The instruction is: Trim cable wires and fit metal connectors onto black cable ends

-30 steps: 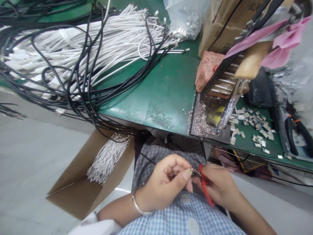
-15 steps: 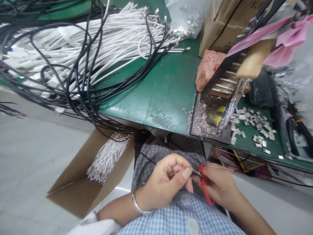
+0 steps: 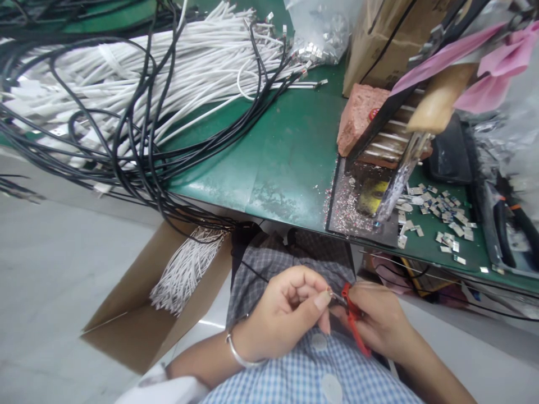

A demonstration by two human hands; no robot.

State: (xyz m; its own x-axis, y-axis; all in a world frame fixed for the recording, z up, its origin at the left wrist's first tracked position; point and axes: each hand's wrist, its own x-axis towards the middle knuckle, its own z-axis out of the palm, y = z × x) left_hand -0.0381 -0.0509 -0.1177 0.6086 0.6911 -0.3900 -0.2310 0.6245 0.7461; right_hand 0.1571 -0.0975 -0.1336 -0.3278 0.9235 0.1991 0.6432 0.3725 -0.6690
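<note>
Above my lap, my left hand is closed in a pinch on the end of a thin black cable, which runs in from the left behind the fingers. Small wire ends show at the thumb tip. My right hand grips red-handled scissors, the blades pointing left toward those wire ends. The fingertips hide much of the blades, so I cannot tell whether they touch the wires.
A green bench carries white cables, looped black cables, a brick, a soldering iron and scattered small metal connectors. Below left, a cardboard box contains white cables. Pliers lie far right.
The lower scissor handle has swung slightly down and to the right. My left hand stays almost in place, still pinching the cable end.
</note>
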